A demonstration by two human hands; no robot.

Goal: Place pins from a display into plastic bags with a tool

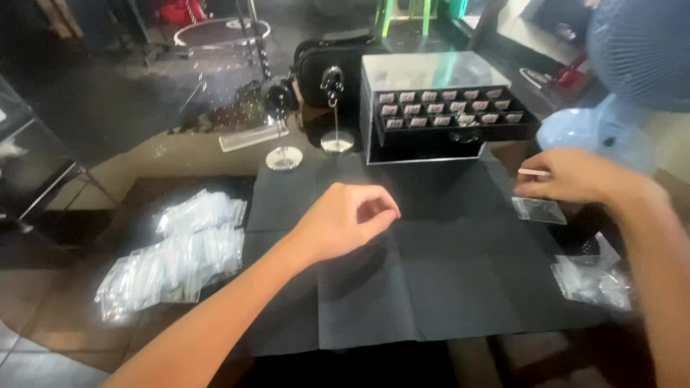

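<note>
**Two hands over a black cloth**

A black cloth covers the table, with a clear-lidded jewellery box at its far edge. The left hand hovers over the cloth, fingers loosely curled, holding nothing. The right hand pinches what seems a small pale strip, blurred, just above a small clear bag. Heaps of clear bags lie left of the cloth.

Clear plastic bags piled left; smaller clear packets lie right
</note>
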